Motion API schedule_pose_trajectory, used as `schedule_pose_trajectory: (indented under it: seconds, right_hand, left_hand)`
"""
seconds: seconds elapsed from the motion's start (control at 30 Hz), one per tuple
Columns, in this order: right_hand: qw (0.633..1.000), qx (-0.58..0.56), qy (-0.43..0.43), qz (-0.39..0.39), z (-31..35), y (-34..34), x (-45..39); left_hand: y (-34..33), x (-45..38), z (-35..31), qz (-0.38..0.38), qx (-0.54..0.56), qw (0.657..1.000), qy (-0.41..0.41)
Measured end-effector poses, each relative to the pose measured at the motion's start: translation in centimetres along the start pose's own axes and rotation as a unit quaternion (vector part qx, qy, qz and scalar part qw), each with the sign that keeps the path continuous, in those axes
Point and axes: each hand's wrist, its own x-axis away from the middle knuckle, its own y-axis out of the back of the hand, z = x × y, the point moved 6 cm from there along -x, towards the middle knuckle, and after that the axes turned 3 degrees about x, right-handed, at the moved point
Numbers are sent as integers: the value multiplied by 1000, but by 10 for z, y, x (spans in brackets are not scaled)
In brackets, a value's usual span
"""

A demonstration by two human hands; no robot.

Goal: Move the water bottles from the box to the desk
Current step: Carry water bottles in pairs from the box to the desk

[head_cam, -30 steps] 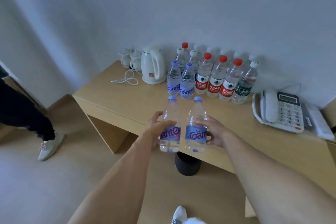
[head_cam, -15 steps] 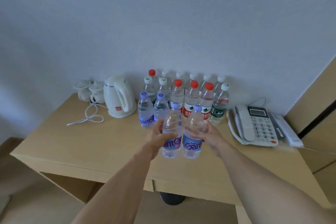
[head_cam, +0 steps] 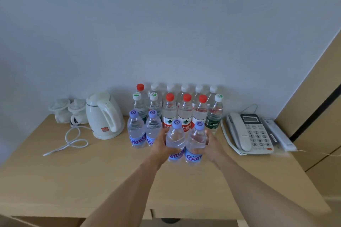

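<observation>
My left hand (head_cam: 160, 146) grips a purple-capped water bottle (head_cam: 175, 139) and my right hand (head_cam: 212, 145) grips a second one (head_cam: 196, 141), side by side and upright over the wooden desk (head_cam: 103, 175). I cannot tell whether their bases touch the desk. Just left of them stand two more purple-capped bottles (head_cam: 144, 131). Behind is a group of several bottles with red, white and green-marked caps (head_cam: 184, 105) against the wall. The box is out of view.
A white kettle (head_cam: 103, 116) with a loose white cord (head_cam: 72, 142) and two white cups (head_cam: 70, 110) sit at the back left. A desk phone (head_cam: 247, 132) and a remote (head_cam: 278, 134) lie at the right. A wooden cabinet (head_cam: 323, 116) borders the right side.
Both hands have carried the two bottles forward over the desk, close to the standing rows; the view has moved nearer and turned toward the wall.
</observation>
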Motion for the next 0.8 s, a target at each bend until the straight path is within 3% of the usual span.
schedule_pose_trajectory:
  seconds: [0.37,0.53,0.67,0.8]
  right_hand:
    - [998,65,21,-16,-15,-3,3]
    - [997,75,28,-17,-13,-2,8]
    - [993,87,67,-41,6,9,11]
    - [982,116,136,-58,34,17,13]
  left_hand:
    - [-5,8,15,10,-32,999,-8]
    - [-2,13,1,16,-126,991,-32]
    - [7,19,-35,-10,-273,955,-112]
    - [5,20,-78,0,-429,886,-176]
